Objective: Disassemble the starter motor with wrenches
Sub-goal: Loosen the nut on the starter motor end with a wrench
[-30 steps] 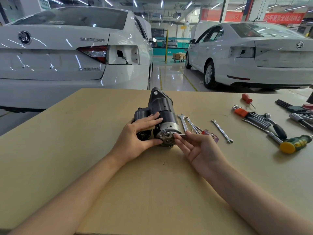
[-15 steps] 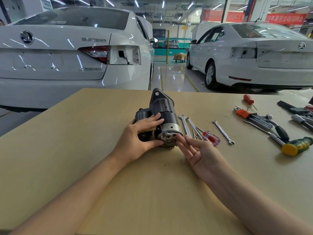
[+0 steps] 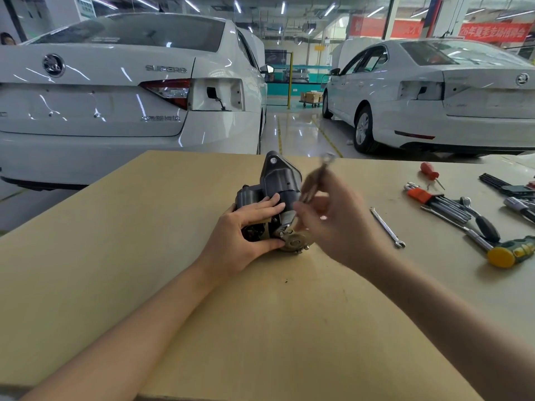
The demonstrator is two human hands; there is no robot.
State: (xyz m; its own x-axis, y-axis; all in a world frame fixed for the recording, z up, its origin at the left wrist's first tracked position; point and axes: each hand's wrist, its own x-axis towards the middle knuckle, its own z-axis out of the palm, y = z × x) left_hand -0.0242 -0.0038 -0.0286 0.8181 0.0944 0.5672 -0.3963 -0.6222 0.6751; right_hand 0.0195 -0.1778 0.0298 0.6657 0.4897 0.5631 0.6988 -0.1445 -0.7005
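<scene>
Left car (image 3: 115,91): white saloon parked tail-on behind the desk's far left edge, one tail-light unit missing.
Desk (image 3: 144,270): tan board top, carrying everything below.
Left hand (image 3: 246,230): its grip wraps the near left side of the starter motor, fingers laid across the top, thumb under the near end.
Starter motor (image 3: 279,180): lies near the middle of the desk, long axis pointing away, dark housing at the far end, metal end cap with small bolts facing the viewer.
Right hand (image 3: 338,224): raised just right of the motor and blurred; its grip is closed, fingers pinching the lower part of a wrench.
Held wrench (image 3: 317,178): thin and silvery, tilted up and away, ring end topmost, blurred.
Spare wrench (image 3: 386,227): lies flat on the desk, right of the right hand, apart from it.
Tool pile (image 3: 469,206): hex-key set with an orange holder, ratchet and black-handled tools, towards the right edge.
Red screwdriver (image 3: 430,170): beyond the pile.
Hammer (image 3: 509,253): yellow-and-green handle, nearest of the right-hand tools.
Right car (image 3: 434,96): second white saloon behind the desk's right side.
</scene>
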